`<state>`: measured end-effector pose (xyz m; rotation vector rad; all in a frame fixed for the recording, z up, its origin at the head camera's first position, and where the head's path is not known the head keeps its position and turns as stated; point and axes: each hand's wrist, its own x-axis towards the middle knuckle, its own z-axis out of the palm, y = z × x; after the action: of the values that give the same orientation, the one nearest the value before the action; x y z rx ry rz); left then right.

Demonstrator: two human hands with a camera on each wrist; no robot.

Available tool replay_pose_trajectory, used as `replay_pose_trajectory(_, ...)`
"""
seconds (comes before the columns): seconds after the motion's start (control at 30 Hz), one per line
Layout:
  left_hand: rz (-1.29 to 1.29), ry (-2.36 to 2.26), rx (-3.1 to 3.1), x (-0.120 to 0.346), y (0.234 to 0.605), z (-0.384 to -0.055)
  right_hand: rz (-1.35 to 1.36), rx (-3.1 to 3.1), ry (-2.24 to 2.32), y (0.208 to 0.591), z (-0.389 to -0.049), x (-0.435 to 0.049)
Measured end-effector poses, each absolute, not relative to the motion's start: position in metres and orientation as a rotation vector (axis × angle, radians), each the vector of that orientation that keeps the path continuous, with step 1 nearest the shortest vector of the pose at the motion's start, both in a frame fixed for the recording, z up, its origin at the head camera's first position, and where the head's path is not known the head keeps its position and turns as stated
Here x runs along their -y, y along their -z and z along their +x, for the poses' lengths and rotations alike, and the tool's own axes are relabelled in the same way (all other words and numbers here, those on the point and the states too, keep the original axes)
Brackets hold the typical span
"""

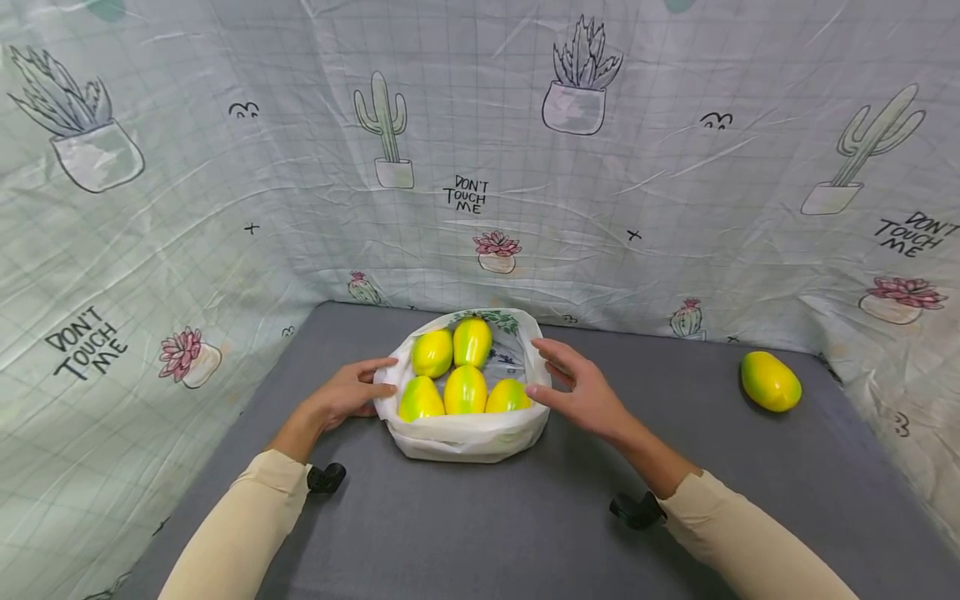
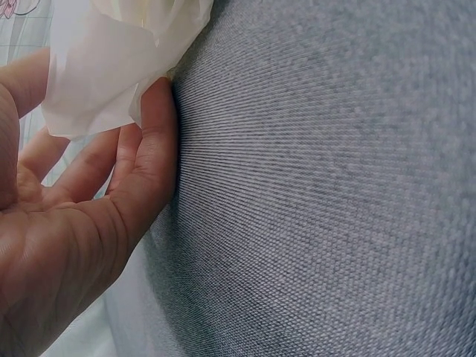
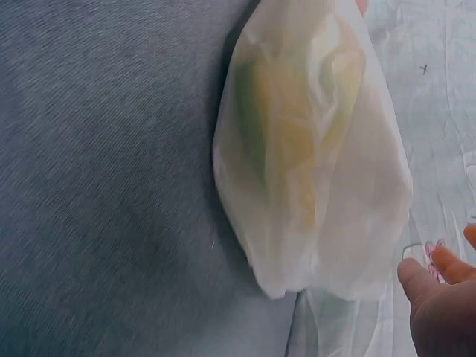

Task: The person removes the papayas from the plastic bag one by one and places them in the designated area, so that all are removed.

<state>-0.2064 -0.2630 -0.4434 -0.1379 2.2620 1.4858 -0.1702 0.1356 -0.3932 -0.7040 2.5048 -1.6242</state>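
A white plastic bag (image 1: 465,446) stands on the grey cloth surface with its mouth spread wide and its rim folded outward. Several yellow-green mangoes (image 1: 465,389) lie inside it. At the bag's left side my left hand (image 1: 348,390) holds the plastic, thumb and index finger on the rim. In the left wrist view a flap of the bag hangs between thumb and bent fingers (image 2: 158,134). My right hand (image 1: 585,392) is beside the right rim, fingers spread and thumb apart. The right wrist view shows mangoes dimly through the bag's wall and the thumb just off the plastic.
One more mango (image 1: 771,382) lies alone on the far right of the grey surface (image 1: 465,533). A pale curtain (image 1: 480,100) printed with cacti and succulents encloses the back and sides. A black wrist device (image 1: 636,510) sits below each forearm.
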Motion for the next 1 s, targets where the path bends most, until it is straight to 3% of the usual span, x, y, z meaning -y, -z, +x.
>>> replay_pose_trajectory(1.0, -0.140, -1.474, -2.276, 0.263, 0.444, -0.207, -0.289, -2.623, 1.367, 0.399, -0.227, -0.038)
